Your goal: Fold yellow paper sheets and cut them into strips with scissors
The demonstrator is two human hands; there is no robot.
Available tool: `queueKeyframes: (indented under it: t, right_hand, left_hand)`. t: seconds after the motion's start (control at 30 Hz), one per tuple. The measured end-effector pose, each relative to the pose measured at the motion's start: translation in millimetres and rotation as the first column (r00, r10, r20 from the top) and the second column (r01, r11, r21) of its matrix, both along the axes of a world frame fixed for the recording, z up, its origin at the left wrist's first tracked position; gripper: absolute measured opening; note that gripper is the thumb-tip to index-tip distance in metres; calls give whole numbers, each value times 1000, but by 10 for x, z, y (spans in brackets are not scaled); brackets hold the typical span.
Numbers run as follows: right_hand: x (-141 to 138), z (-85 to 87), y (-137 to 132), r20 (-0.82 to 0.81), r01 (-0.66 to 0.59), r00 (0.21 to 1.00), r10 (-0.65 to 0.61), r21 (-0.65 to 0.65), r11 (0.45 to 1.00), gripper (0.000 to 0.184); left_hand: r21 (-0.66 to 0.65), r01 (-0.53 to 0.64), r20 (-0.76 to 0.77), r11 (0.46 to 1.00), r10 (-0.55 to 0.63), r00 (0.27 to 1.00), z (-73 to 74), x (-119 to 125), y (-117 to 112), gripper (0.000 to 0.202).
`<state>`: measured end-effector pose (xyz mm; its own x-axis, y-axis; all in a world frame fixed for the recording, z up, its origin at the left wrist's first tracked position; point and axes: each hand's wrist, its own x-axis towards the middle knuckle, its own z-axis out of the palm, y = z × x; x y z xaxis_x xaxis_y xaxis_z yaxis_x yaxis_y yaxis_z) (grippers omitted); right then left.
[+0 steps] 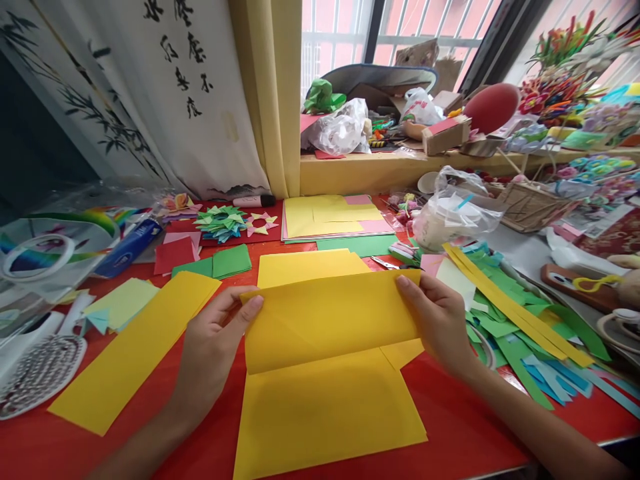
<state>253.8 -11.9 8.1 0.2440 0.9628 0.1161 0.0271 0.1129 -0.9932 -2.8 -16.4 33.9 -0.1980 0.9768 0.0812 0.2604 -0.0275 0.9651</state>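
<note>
A sheet of yellow paper is held up between my hands, with a crease running across it near its lower edge. My left hand pinches its upper left corner, thumb in front. At the upper right corner, my right hand grips it the same way. Below and behind it, more yellow paper lies on the red table; I cannot tell whether it joins the held part. Another yellow sheet shows just beyond. To the left rests a long yellow strip.
A hairbrush and a blue tube are at the left. Green paper squares, folded paper stars and a paper stack lie at the back. Scissors sit behind my right hand; green scraps spread rightward.
</note>
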Motion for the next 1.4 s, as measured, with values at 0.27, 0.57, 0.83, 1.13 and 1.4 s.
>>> queueKeyframes:
  t: [0.27, 0.57, 0.83, 1.13, 1.4]
  right_hand:
    - [-13, -5, 3, 1, -5, 1000, 5, 0, 1000, 23]
    - [-14, -61, 90, 71, -64, 995, 69, -75, 995, 31]
    - [15, -279, 256, 767, -48, 637, 73, -55, 997, 37]
    - [-36, -331, 260, 973, -11, 219, 72, -71, 997, 27]
    - [-37, -301, 301, 964, 16, 236, 119, -127, 992, 29]
  left_hand:
    - [-3, 4, -61, 1000, -4, 998, 19, -15, -14, 21]
    - [-53, 80, -225, 995, -89, 970, -125, -28, 96, 25]
    - [-90, 206, -632, 975, -215, 745, -382, -134, 334, 24]
    - [43, 267, -967, 963, -26, 252, -573, -110, 285, 21]
    - [106, 335, -993, 936, 80, 88, -598, -85, 254, 21]
